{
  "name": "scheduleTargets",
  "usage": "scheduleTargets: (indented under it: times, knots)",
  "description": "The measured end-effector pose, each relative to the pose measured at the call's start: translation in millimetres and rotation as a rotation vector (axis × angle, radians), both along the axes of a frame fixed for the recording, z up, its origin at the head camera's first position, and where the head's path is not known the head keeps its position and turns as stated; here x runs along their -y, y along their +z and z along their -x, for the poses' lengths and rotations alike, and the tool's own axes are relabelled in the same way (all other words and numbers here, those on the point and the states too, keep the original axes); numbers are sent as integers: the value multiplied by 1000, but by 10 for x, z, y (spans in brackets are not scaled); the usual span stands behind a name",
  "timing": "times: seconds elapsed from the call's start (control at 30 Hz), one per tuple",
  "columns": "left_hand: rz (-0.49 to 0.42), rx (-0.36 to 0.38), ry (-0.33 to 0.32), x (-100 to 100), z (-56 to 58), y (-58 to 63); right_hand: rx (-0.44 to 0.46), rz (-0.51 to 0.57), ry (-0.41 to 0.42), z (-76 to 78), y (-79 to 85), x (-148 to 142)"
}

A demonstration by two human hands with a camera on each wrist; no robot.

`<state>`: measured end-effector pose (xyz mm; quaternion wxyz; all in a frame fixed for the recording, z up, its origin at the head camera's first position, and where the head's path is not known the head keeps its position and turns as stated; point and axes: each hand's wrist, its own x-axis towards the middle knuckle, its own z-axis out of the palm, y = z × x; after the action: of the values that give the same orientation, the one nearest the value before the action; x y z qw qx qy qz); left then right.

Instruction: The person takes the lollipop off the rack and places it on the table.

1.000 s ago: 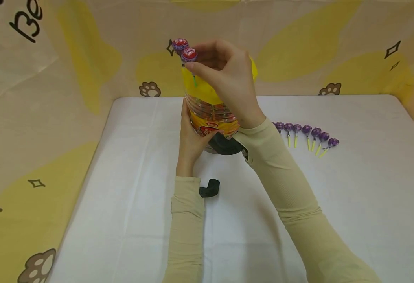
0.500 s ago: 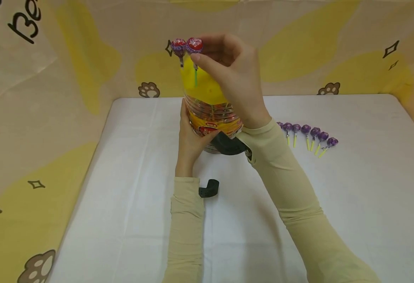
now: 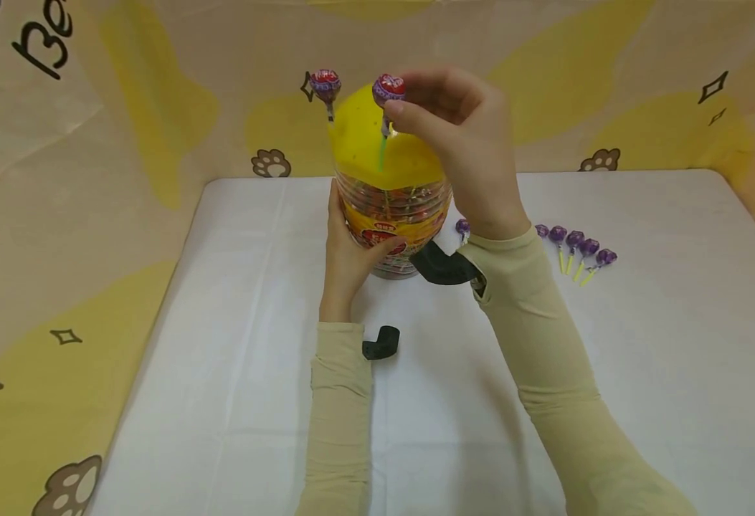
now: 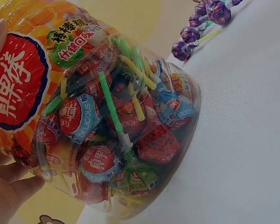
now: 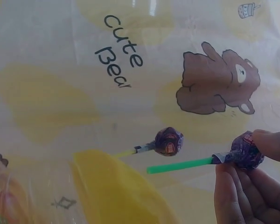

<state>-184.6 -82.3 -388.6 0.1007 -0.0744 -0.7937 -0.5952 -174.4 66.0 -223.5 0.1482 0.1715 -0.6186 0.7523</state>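
Note:
A clear plastic jar (image 3: pixel 409 208) of lollipops with an orange label and yellow lid (image 3: pixel 358 136) stands at the centre of the table. My left hand (image 3: pixel 351 251) grips its side, thumb across the front. Above the lid my right hand (image 3: pixel 474 143) pinches a purple-and-red wrapped lollipop (image 3: pixel 388 89) by its head, the green stick (image 5: pixel 182 166) pointing down in the head view. Another purple lollipop (image 3: pixel 325 84) stands upright at the lid's left edge; its yellow stick (image 5: pixel 123 153) runs down to the lid, its lower end hidden. Mixed wrapped lollipops (image 4: pixel 100 161) fill the jar.
Several purple lollipops (image 3: pixel 573 244) lie in a curved row on the white table (image 3: pixel 642 394), right of the jar, partly hidden by the right forearm. Black wrist mounts (image 3: pixel 444 265) stick out from both sleeves. A patterned yellow cloth (image 3: pixel 545 86) stands behind and beside the table.
My right hand has moved to the right with the green-stick lollipop, away from the lollipop at the lid's left edge. The two heads touched or overlapped earlier. The left hand and jar have stayed put.

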Motion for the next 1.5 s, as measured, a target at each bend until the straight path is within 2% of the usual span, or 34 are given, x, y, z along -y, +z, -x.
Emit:
scheduleTargets:
  times: [0.23, 0.53, 0.93, 1.27, 1.5]
  knots:
    - [-12, -2, 1, -8, 7, -3, 13, -15, -5, -108, -86, -180]
    - [6, -26, 7, -5, 16, -14, 36, -14, -17, -226, -280, -416]
    - [16, -46, 8, -9, 15, -9, 112, 22, -69, -362, -545, -718]
    - [15, -58, 5, -13, 10, -4, 177, 16, -125, -414, -788, -916]
    - [13, -70, 3, -17, 20, -19, 248, -35, -100, -466, -943, -1067]
